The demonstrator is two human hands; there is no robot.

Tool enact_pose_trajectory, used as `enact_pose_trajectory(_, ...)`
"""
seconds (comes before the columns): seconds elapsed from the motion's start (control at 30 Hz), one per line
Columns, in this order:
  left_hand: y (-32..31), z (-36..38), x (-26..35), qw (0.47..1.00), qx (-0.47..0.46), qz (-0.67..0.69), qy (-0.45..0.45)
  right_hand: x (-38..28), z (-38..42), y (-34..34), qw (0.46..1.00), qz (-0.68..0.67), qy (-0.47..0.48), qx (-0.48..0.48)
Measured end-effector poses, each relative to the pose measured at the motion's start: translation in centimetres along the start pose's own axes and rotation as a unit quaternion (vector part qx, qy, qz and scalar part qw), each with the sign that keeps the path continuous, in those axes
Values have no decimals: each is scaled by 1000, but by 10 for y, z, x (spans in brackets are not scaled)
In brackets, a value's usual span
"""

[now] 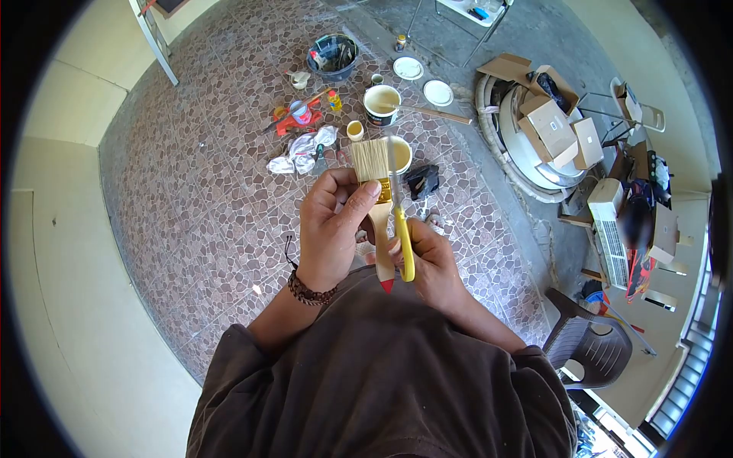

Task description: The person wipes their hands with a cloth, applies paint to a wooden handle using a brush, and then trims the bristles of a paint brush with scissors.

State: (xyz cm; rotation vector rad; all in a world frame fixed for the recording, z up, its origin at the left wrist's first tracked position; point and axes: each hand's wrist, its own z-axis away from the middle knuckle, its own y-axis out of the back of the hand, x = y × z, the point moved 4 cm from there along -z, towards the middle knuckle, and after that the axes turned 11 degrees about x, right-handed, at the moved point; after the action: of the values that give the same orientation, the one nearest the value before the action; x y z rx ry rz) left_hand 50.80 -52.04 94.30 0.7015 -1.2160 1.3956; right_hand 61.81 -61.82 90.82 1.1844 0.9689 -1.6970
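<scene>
My left hand (336, 221) is closed around a flat paintbrush (370, 160), thumb pressed over its brass-coloured ferrule. Pale bristles point away from me, and the wooden handle with a red tip runs down toward my shirt. In my right hand (431, 263) is a yellow-handled tool (405, 244) with a narrow grey blade, held upright. The blade lies along the right side of the bristles and overlaps their edge in this view. Fingers of the right hand wrap behind the handle, close to the brush handle.
Beyond my hands, a paint bucket (382, 103) with a stick across it stands on the tiled floor. White rags (304, 151), a dark tub (334, 57), two white lids (408, 69) and a black bag (422, 182) lie around. Cardboard boxes (548, 130) and a chair (588, 343) are at right.
</scene>
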Motion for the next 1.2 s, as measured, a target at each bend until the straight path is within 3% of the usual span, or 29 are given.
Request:
enact_pose_trajectory(0.1, 2, 0, 2, 1000, 4, -4, -10, -1, 3, 6, 998, -27, -23, 54)
enact_pose_trajectory(0.47, 2, 2, 4, 1000, -1, -1, -8, -2, -3, 1, 1000, 1, 1, -9)
enact_pose_trajectory(0.67, 3, 2, 2, 1000, -7, 1, -4, -10, -2, 2, 999, -15, -39, -5)
enact_pose_trajectory(0.97, 2, 1, 1, 1000, -10, 2, 1, -13, -3, 6, 997, 75, 20, -1)
enact_pose_trajectory(1.13, 0, 3, 4, 1000, -14, -4, -2, -17, -2, 3, 999, 23, -49, -2)
enact_pose_trajectory(1.2, 1, 2, 4, 1000, -12, 3, -6, -21, -2, 5, 998, 46, -36, 1)
